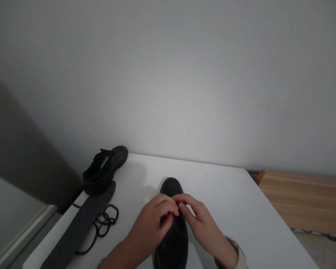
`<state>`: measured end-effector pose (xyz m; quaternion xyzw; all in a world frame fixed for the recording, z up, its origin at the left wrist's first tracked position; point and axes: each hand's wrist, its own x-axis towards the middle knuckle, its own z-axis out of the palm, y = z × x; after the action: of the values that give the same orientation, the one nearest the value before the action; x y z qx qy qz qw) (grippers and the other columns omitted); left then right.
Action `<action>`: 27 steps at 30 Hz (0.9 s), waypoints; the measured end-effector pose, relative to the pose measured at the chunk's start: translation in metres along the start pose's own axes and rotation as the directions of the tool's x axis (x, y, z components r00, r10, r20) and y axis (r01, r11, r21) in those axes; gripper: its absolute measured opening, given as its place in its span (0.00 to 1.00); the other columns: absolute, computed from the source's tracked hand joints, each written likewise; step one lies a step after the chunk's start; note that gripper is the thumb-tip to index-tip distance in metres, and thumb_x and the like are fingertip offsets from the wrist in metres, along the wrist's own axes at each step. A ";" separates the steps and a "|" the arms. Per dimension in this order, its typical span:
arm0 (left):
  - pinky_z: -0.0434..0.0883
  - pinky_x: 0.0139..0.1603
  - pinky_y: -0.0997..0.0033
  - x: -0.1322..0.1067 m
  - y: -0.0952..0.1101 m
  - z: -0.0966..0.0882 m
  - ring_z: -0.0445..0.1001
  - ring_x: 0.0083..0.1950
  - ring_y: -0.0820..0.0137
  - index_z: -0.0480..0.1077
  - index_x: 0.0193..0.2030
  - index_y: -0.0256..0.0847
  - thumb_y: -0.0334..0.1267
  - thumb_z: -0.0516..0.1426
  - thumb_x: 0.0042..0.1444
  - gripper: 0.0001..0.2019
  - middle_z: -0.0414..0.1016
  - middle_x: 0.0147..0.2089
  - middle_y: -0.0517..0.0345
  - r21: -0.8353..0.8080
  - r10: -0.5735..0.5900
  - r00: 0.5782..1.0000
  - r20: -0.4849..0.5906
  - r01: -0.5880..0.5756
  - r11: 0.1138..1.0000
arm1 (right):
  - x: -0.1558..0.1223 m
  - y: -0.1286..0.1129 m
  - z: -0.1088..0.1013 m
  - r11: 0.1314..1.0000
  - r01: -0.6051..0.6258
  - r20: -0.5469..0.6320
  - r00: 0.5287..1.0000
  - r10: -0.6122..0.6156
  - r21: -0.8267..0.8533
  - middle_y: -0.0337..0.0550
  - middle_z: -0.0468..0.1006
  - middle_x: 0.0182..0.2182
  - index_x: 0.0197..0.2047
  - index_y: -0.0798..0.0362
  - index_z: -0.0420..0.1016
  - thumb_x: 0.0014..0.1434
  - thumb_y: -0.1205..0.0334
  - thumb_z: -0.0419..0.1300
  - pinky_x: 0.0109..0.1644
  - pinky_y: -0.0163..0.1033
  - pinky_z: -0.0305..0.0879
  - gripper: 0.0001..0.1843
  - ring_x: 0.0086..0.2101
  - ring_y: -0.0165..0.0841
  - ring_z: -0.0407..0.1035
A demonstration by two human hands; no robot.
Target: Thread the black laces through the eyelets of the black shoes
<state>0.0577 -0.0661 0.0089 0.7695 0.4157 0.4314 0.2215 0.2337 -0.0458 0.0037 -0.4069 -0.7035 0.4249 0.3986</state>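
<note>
A black shoe [172, 246] stands on the white table in front of me, its toe pointing toward the wall. My left hand [158, 224] is over the upper near the throat, thumb and fingers pinched together. From the other side my right hand [197, 220] meets it, with thumb and index finger closed at the same spot. Whatever lies between the fingertips is too small and dark to make out. To the left, a loose black shoelace [108, 220] lies in loops beside a long flat dark grey piece [78, 228], shaped like an insole.
A second black shoe [99, 173] sits at the table's back left corner, its tongue raised. The white table [226, 198] meets a pale wall [184, 93] behind. Right of it is a wood-grain panel [302, 198]; a light-coloured ledge [25, 235] is at lower left.
</note>
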 end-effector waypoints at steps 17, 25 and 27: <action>0.74 0.42 0.70 -0.008 -0.015 0.002 0.76 0.40 0.69 0.71 0.37 0.42 0.23 0.54 0.61 0.10 0.79 0.37 0.56 0.158 0.175 0.961 -0.215 -0.143 0.977 | -0.009 0.004 -0.003 0.985 0.106 -0.237 0.962 -0.136 -0.135 0.42 0.79 0.33 0.36 0.49 0.78 0.64 0.62 0.61 0.41 0.38 0.69 0.05 0.37 0.35 0.73; 0.73 0.48 0.66 -0.026 -0.019 0.009 0.78 0.46 0.66 0.68 0.38 0.44 0.33 0.54 0.65 0.04 0.81 0.42 0.55 -0.232 -0.222 0.961 -0.166 0.180 0.956 | -0.029 0.027 -0.010 0.987 0.010 -0.316 0.947 -0.062 -0.162 0.44 0.79 0.33 0.35 0.50 0.77 0.64 0.56 0.61 0.39 0.39 0.70 0.09 0.36 0.38 0.74; 0.72 0.50 0.66 -0.021 -0.013 0.013 0.78 0.46 0.67 0.66 0.40 0.44 0.35 0.52 0.66 0.03 0.81 0.42 0.57 -0.336 -0.276 0.956 -0.099 0.228 0.914 | -0.031 0.025 -0.010 0.986 0.041 -0.311 0.946 -0.090 -0.162 0.44 0.79 0.33 0.36 0.50 0.77 0.64 0.58 0.61 0.39 0.39 0.70 0.07 0.36 0.37 0.74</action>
<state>0.0570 -0.0760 -0.0173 0.6296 0.4507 0.5156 0.3669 0.2593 -0.0637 -0.0226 -0.4756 -0.6741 0.2853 0.4879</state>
